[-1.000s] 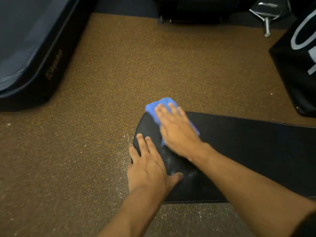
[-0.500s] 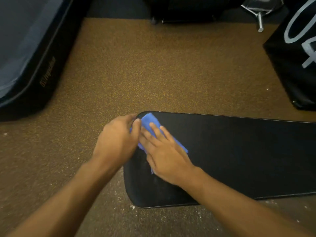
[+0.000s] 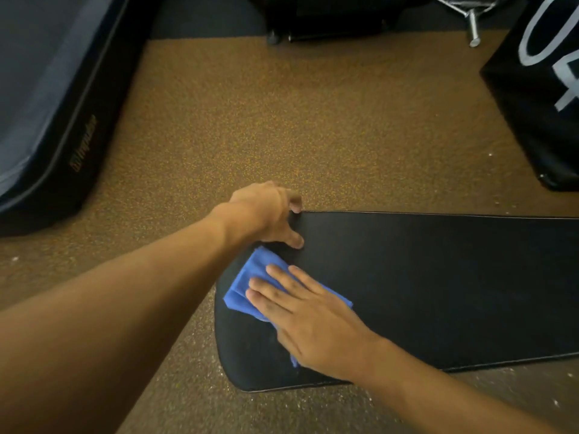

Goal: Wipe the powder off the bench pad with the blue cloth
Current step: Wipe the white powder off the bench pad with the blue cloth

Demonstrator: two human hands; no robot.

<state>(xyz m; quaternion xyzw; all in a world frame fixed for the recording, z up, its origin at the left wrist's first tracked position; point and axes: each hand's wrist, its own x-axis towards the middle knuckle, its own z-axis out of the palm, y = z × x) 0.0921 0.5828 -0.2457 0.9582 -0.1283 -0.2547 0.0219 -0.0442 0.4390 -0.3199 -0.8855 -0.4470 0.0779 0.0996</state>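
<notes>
Both hands sat at the left, rounded end of the bench pad (image 3: 438,283), whose long axis ran away to the right. The right hand (image 3: 313,321) lay flat, fingers spread, pressing the blue cloth (image 3: 250,283) down; the left hand (image 3: 266,214) gripped the far corner. Remaining powder was hard to make out on the black surface.

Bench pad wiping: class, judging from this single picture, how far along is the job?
Done: the long stretch of the bench pad to the right looks plain black. In hand: the right hand presses the blue cloth flat on the rounded end, while the left hand grips the far corner. Left: faint pale smudging near the end's front edge; white specks lie on the floor.
</notes>
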